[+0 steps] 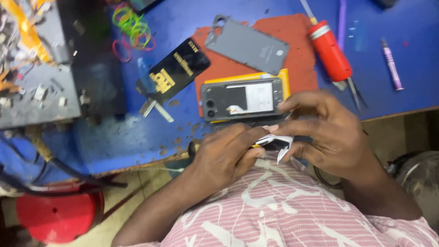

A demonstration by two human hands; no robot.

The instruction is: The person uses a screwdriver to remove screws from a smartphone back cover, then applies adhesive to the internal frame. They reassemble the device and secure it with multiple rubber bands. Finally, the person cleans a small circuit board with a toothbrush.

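Observation:
My left hand (pixel 226 153) and my right hand (pixel 327 130) meet at the near edge of the blue table (pixel 137 132). Between their fingertips they pinch a small crumpled white strip (pixel 280 142), like a peeled film or sticker. Just beyond the hands lies a grey phone (pixel 241 99), back side up with its cover off, resting on a yellow piece over a red mat (pixel 299 55). A separate grey back cover (pixel 249 45) lies on the mat behind it.
A black and gold card (pixel 176 69) lies left of the phone. Coloured rubber bands (pixel 131 27) sit at the back. A red-handled tool (pixel 330 51) and a purple pen-like tool (pixel 392 64) lie at right. A cluttered grey block (pixel 36 87) stands at left, a red stool (pixel 59 215) below.

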